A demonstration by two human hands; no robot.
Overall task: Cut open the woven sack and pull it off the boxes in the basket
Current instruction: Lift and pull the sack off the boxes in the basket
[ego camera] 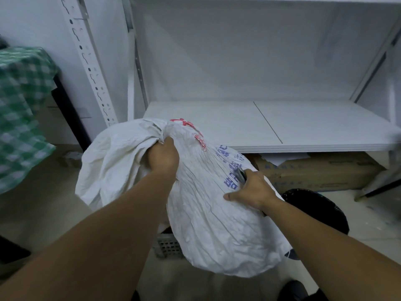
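white woven sack (206, 213) job, probably mid-cutting: clamping the left hand (163, 155) on its bunched neck, pinching a dark tool (239, 173) against its side with the right hand (251, 190), sitting over the grey basket (167, 246). likely needing taut fabric, slicing downward next.

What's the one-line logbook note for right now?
left hand: grips bunched top of white woven sack | right hand: holds dark slim tool against sack | grey perforated basket: underneath | boxes: hidden
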